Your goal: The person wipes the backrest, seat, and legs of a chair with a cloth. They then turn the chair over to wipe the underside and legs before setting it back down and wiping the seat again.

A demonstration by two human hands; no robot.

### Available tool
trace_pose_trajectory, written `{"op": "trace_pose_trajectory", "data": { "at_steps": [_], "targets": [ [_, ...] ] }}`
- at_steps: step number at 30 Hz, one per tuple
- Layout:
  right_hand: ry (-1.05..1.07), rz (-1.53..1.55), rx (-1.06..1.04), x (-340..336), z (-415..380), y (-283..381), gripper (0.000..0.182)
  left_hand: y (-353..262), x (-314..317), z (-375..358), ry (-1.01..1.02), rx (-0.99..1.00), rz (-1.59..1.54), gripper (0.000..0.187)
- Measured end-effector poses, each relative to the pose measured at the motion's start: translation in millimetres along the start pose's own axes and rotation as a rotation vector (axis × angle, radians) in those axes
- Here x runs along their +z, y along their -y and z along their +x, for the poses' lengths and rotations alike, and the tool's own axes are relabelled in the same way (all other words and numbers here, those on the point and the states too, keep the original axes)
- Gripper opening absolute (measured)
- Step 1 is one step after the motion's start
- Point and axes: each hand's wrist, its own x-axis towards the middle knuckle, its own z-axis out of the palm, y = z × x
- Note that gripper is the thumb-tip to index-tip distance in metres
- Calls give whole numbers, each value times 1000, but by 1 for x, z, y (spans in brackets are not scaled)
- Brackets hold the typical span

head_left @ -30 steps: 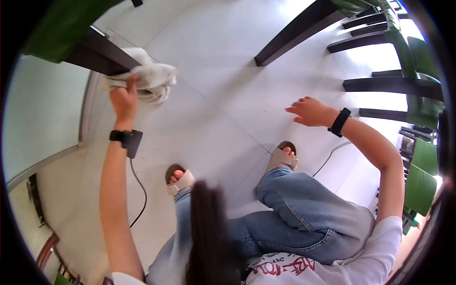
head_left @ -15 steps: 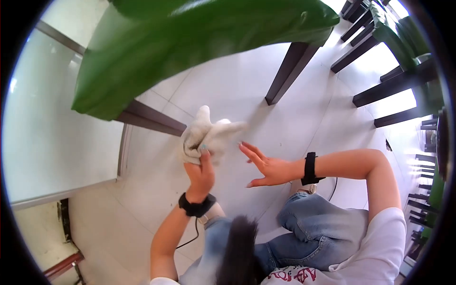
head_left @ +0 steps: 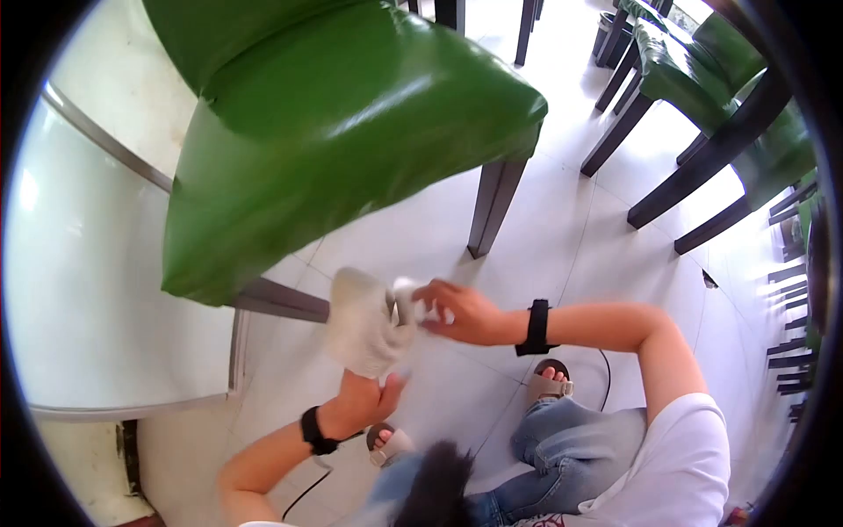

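An off-white cloth point(head_left: 367, 329), bulky and folded, is in front of the lower end of a dark chair leg point(head_left: 285, 299). My left hand point(head_left: 362, 406) holds the cloth from below, its thumb beside the lower edge and its other fingers largely hidden. At the cloth's right side, my right hand point(head_left: 465, 314) has its fingers curled round a small white part of it, blurred by motion. Above both hands is the green covered seat point(head_left: 351, 132) of the chair. Whether the cloth touches the leg is unclear.
A glossy white panel point(head_left: 114, 281) with a metal frame stands at the left. Another dark chair leg point(head_left: 496, 206) reaches the tiled floor ahead. More green chairs point(head_left: 685, 70) stand at the right. My sandalled feet point(head_left: 549, 382) are below my hands.
My right hand has moved left onto the cloth, and its spread fingers have curled. The cloth has changed shape. The view has shifted, showing more of the green seat and my feet.
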Motion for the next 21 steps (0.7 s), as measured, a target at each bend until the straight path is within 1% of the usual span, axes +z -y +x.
{"op": "trace_pose_trajectory", "data": {
  "at_steps": [1,3,4,6,8,9,10,12,13,16,19,21],
  "targets": [
    [29,32,-93,0,1,4,54,-4,-12,15,56,6,4,51],
    [50,117,-178,5,-1,14,68,-12,-33,31,184,-10,16,52],
    [69,143,-216,10,-2,14,72,-15,-33,29,169,-85,-43,54],
    [99,163,-286,17,-5,13,82,-21,-29,26,129,-73,-30,51],
    [61,170,-193,23,-7,11,84,-25,-25,33,79,-72,-82,44],
    [55,170,-140,27,-8,10,84,-23,-23,29,57,-67,-49,43],
    [31,220,-61,30,-10,9,83,-22,-18,20,25,-70,-24,42],
    [-6,168,-2,34,-13,7,74,-23,-7,13,-72,-63,-42,41],
    [-22,142,25,33,-14,8,70,-22,-3,9,-71,-51,-44,41],
    [163,44,135,25,-8,15,43,-22,-2,5,-35,-13,-36,42],
    [85,138,-187,24,-10,20,26,-24,-10,20,25,27,-37,46],
    [71,65,-306,17,-11,17,22,-20,-14,30,106,50,-30,51]
  ]
}}
